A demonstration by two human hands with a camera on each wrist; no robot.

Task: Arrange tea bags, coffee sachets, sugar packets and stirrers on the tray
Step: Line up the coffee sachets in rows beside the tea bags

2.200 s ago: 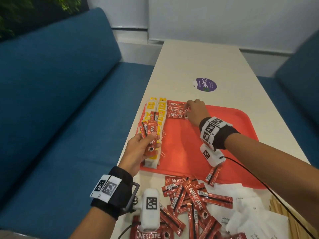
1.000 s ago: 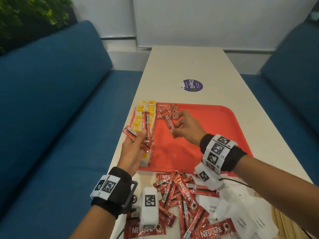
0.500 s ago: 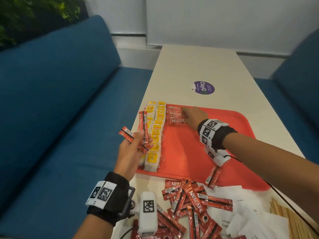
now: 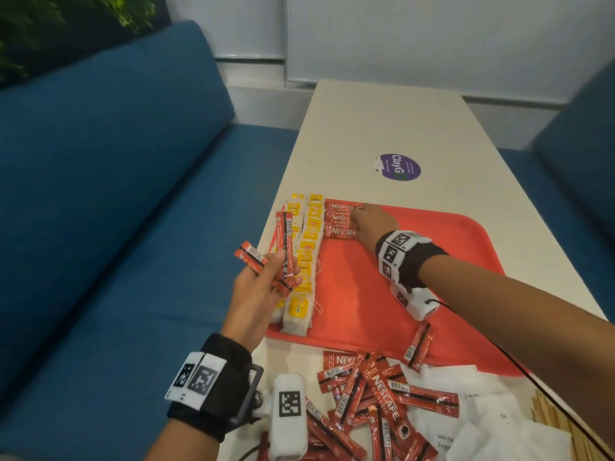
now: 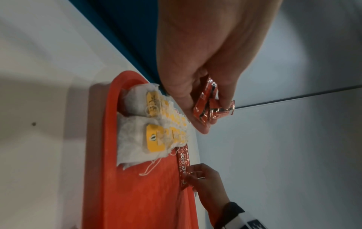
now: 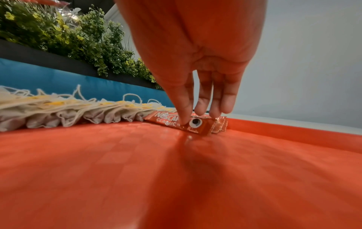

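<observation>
A few sachets (image 4: 283, 247) are pinched in the left hand (image 4: 263, 287) above the tea bags (image 4: 307, 257); the tray's (image 4: 466, 234) sachet row (image 4: 341, 219) is pressed by the right hand's (image 4: 374, 224) straight fingertips (image 6: 184, 119).

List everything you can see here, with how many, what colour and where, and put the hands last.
tray: one, red, on the table.
tea bags: two rows, white with yellow tags, along the tray's left edge; too overlapped to count.
placed coffee sachets: a short row, red, at the tray's far left beside the tea bags.
stray sachet: one, red, on the tray's near edge.
loose sachets: a pile, red, on the table in front of the tray.
sugar packets: several, white, near right of the table.
stirrers: several, wooden, at the bottom right corner.
sticker: one, purple, on the table beyond the tray.
benches: blue, either side.
left hand: holds a few red sachets.
right hand: straight fingertips press the placed sachets.
</observation>
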